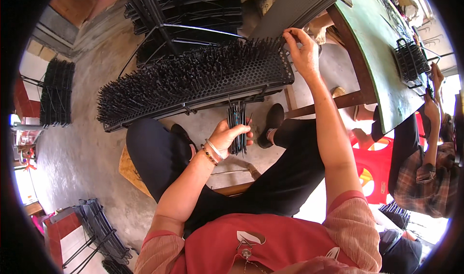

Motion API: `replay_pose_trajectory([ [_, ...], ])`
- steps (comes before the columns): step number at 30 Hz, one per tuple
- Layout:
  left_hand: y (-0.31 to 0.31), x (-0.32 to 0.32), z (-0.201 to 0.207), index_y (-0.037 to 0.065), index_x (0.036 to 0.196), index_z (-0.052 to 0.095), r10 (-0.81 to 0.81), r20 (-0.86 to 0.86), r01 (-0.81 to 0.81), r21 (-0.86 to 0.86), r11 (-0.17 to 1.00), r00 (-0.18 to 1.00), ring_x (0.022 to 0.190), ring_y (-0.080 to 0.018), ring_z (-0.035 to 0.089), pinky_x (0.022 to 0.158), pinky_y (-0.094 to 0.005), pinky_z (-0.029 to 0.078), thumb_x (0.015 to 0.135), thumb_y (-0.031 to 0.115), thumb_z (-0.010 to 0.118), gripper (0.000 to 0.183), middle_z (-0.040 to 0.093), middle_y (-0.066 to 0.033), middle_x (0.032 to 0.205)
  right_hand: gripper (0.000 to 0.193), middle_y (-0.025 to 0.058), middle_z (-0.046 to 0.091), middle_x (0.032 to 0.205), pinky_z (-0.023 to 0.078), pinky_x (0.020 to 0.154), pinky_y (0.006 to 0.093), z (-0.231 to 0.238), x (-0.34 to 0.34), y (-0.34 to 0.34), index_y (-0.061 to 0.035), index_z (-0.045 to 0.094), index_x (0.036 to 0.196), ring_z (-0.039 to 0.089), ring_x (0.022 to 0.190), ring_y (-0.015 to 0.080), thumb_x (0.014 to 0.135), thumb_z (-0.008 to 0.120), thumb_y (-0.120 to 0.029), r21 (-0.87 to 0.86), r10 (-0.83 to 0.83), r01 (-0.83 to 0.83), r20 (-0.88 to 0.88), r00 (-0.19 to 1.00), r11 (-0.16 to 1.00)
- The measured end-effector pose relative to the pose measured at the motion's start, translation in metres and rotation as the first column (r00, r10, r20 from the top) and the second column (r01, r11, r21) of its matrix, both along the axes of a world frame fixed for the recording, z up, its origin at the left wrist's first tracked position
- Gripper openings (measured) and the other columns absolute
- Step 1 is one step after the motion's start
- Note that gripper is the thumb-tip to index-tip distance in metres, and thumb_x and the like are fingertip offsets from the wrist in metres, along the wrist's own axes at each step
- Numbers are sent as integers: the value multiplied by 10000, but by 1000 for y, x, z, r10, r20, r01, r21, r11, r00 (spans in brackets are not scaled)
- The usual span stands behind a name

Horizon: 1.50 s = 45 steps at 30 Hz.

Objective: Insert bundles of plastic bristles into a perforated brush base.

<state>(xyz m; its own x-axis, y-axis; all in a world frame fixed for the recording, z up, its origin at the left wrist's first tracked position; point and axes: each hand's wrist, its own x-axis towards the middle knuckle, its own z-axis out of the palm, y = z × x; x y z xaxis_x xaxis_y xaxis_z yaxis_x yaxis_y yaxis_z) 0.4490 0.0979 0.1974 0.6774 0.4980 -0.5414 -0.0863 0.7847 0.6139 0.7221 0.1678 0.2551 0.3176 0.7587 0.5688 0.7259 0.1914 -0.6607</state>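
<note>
In front of me stands a long black perforated metal rack (pixel 241 76), tilted, its holes crowded with upright thin black sticks (pixel 179 76). Several holes along its near right part show bare mesh. My left hand (pixel 229 138) is wrapped around a bundle of thin dark sticks (pixel 237 124), held upright just below the rack's near edge. My right hand (pixel 303 49) reaches to the rack's far right corner. Its thumb and forefinger are pinched together beside the last sticks there; whatever is between them is too small to make out.
A green-topped table (pixel 360 42) stands at the right, with a small black wire rack (pixel 411 61) near a co-worker's hands (pixel 433 90). A red plastic stool (pixel 374 165) is beside it. More black racks (pixel 57 93) stand at the left, and grey perforated panels (pixel 295 8) lean at the back.
</note>
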Motion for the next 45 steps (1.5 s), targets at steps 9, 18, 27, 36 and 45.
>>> replay_pose_trajectory([
  [9,-1,0,2,-6,1062,553,-17,-20,17,7,1000,1000,740,-158,613,632,-305,547,809,113,624,288,598,-74,821,150,117,639,844,477,713,279,-1,-1,3,15,617,947,622,783,182,847,616,-98,1,55,-55,43,998,998],
  [18,-1,-1,2,-7,1050,555,-17,-1,17,21,1000,1000,746,-153,610,623,-306,548,808,105,628,277,592,-64,825,161,125,640,865,481,739,292,-1,-4,3,23,619,956,624,807,203,833,626,-81,-59,134,-127,140,981,990],
  [27,0,-1,1,-7,1046,556,-25,-11,25,12,1000,1000,749,-150,607,626,-309,546,811,92,618,262,591,-57,827,184,129,643,875,487,736,293,0,-7,1,20,625,967,630,819,203,823,640,-93,-81,139,-132,95,986,988],
  [36,-1,-1,0,-10,1048,553,-24,1,24,17,1000,1000,751,-148,605,629,-303,544,804,97,624,276,590,-57,834,197,117,651,853,490,729,273,-4,-5,3,25,631,978,634,788,175,813,645,-83,-56,62,-58,62,996,997],
  [45,-2,-2,3,-13,1053,551,-52,19,52,16,999,998,778,-164,616,655,-322,555,811,89,618,272,594,-70,841,228,95,644,835,488,712,271,6,-10,3,-23,622,1040,629,771,153,821,647,-81,41,29,-31,59,998,999],
])
